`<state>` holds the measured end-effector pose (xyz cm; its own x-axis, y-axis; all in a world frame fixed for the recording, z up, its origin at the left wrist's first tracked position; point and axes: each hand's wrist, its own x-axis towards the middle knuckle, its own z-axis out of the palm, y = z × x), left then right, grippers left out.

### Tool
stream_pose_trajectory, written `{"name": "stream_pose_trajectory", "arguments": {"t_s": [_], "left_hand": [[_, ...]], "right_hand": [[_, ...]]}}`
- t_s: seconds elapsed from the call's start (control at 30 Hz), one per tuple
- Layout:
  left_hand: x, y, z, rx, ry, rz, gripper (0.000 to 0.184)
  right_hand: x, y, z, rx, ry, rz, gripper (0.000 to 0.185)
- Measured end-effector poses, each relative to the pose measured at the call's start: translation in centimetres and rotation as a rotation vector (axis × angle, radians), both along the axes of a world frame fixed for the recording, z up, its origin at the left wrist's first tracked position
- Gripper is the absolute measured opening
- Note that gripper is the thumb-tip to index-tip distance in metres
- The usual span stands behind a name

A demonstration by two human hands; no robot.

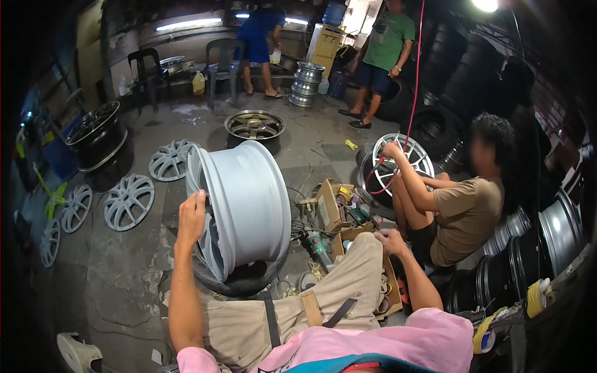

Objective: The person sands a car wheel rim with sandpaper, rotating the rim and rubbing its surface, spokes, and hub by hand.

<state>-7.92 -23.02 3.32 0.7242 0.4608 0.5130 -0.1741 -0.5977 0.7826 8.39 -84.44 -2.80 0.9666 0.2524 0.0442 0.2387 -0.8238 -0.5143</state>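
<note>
Here, on the stained, scuffed floor (124,267) of a dim room, we have the pale grey wheel rim (255,199) left of centre, tilted over a black tyre (242,288). Our left hand (192,214) touches its left edge, fingers close together; how firmly it grips, we cannot tell. Our right hand (390,241), blurred, is beside a knee (365,250) right of centre; whether it holds anything, we cannot tell. We see spoked wheel faces (129,202) at left, and a strip light (189,25) glows at upper left.
</note>
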Motion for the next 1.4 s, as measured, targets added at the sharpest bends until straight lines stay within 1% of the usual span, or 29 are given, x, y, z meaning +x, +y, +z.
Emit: {"name": "stream_pose_trajectory", "arguments": {"t_s": [0.07, 0.1, 0.17, 0.23, 0.3, 0.37, 0.43, 0.47, 0.53, 0.57, 0.63, 0.7, 0.77, 0.8, 0.87, 0.9, 0.93, 0.97, 1.0, 1.03, 1.07, 1.13, 1.2, 1.23, 1.27, 1.3, 1.33, 1.37, 1.4], "left_hand": [[-0.5, 0.8, 0.8, 0.047, 0.221, -0.104, 0.03], [-0.5, 1.2, 0.2, 0.051, 0.228, -0.102, 0.03], [-0.2, 1.9, -1.4, 0.068, 0.19, -0.141, 0.036], [-0.4, 1.6, -0.9, 0.084, 0.255, -0.126, 0.039], [-0.5, 1.4, -1.1, 0.087, 0.316, -0.107, 0.042], [-0.4, 1.5, -1.5, 0.051, 0.334, -0.094, 0.041], [-0.3, 1.8, -1.3, 0.061, 0.343, -0.078, 0.04], [-0.3, 1.9, -1.2, 0.075, 0.354, -0.072, 0.04], [0.0, 2.1, -1.3, 0.067, 0.364, -0.066, 0.041], [0.1, 2.2, -1.3, 0.065, 0.373, -0.06, 0.042], [0.0, 2.0, -0.1, 0.098, 0.394, -0.058, 0.041], [0.1, 1.9, 0.5, 0.122, 0.417, -0.066, 0.041], [0.1, 1.9, 0.5, 0.186, 0.351, -0.04, 0.037], [-0.3, 2.0, 1.2, 0.18, 0.361, -0.05, 0.037], [-1.3, 2.2, 3.6, 0.281, 0.415, -0.064, 0.031], [-1.9, 1.5, 4.8, 0.304, 0.32, -0.044, 0.024], [-2.4, 0.8, 6.5, 0.33, 0.214, -0.008, 0.02], [-3.4, -0.1, 8.4, 0.322, 0.221, -0.003, 0.02], [-4.4, -1.3, 10.4, 0.362, 0.187, 0.015, 0.016], [-4.7, -2.6, 11.2, 0.404, 0.154, 0.026, 0.018], [-4.7, -3.9, 11.1, 0.403, 0.175, 0.012, 0.018], [-6.0, -5.9, 11.0, 0.314, -0.064, -0.19, 0.021], [-6.7, -6.1, 11.2, 0.527, -0.082, -0.093, 0.018], [-7.8, -5.6, 10.9, 0.606, -0.058, -0.026, 0.017], [-9.2, -5.6, 11.1, 0.495, -0.032, 0.046, 0.016], [-11.0, -4.7, 10.1, 0.453, -0.11, 0.12, 0.019], [-13.7, -4.7, 9.0, 0.379, -0.101, 0.247, 0.024], [-16.3, -4.8, 8.0, 0.297, -0.093, 0.366, 0.03], [-18.8, -5.5, 7.3, 0.193, -0.034, 0.541, 0.037]], "right_hand": [[2.0, 3.2, 3.1, 0.083, 0.069, 0.047, 0.038], [4.0, 4.1, 2.9, 0.091, 0.068, 0.056, 0.037], [7.2, 6.6, 2.5, 0.106, 0.073, 0.064, 0.037], [8.9, 9.8, 2.4, 0.133, 0.046, 0.164, 0.036], [12.1, 11.5, -2.7, 0.115, 0.039, 0.238, 0.032], [12.3, 12.5, -5.4, 0.082, 0.001, 0.275, 0.031], [12.2, 13.3, -6.1, -0.36, 0.0, 0.473, 0.033], [12.3, 13.4, -6.1, -0.363, 0.002, 0.476, 0.033], [12.0, 13.5, -5.3, -0.056, 0.169, 0.284, 0.031], [11.9, 13.7, -5.0, -0.055, 0.172, 0.283, 0.031], [12.1, 13.2, -5.2, -0.242, 0.017, 0.372, 0.034], [12.1, 13.2, -5.4, -0.24, -0.009, 0.374, 0.035], [11.5, 13.6, -4.5, -0.207, -0.029, 0.406, 0.034], [11.3, 13.9, -4.2, -0.212, -0.016, 0.4, 0.034], [11.2, 14.8, -3.8, -0.097, -0.127, 0.398, 0.034], [9.1, 16.2, -1.3, -0.017, -0.169, 0.352, 0.031], [7.2, 18.6, 2.7, 0.066, -0.225, 0.317, 0.027], [6.3, 20.5, 4.9, 0.06, -0.218, 0.324, 0.027], [5.2, 21.8, 6.4, 0.196, -0.382, 0.359, 0.024], [4.3, 22.5, 7.4, 0.332, -0.545, 0.384, 0.022], [3.4, 22.9, 8.2, 0.332, -0.523, 0.371, 0.022], [2.2, 24.3, 9.0, 0.355, -0.632, 0.419, 0.021], [3.0, 24.2, 7.8, 0.267, -0.735, 0.515, 0.024], [3.0, 24.1, 7.1, 0.274, -0.739, 0.576, 0.023], [2.8, 24.3, 7.0, 0.288, -0.742, 0.647, 0.024], [2.1, 24.3, 7.2, 0.294, -0.695, 0.724, 0.024], [0.9, 24.5, 7.1, 0.301, -0.641, 0.793, 0.024], [-1.0, 25.3, 7.3, 0.284, -0.608, 0.956, 0.025], [-2.2, 26.0, 7.4, 0.27, -0.608, 1.111, 0.025]]}}
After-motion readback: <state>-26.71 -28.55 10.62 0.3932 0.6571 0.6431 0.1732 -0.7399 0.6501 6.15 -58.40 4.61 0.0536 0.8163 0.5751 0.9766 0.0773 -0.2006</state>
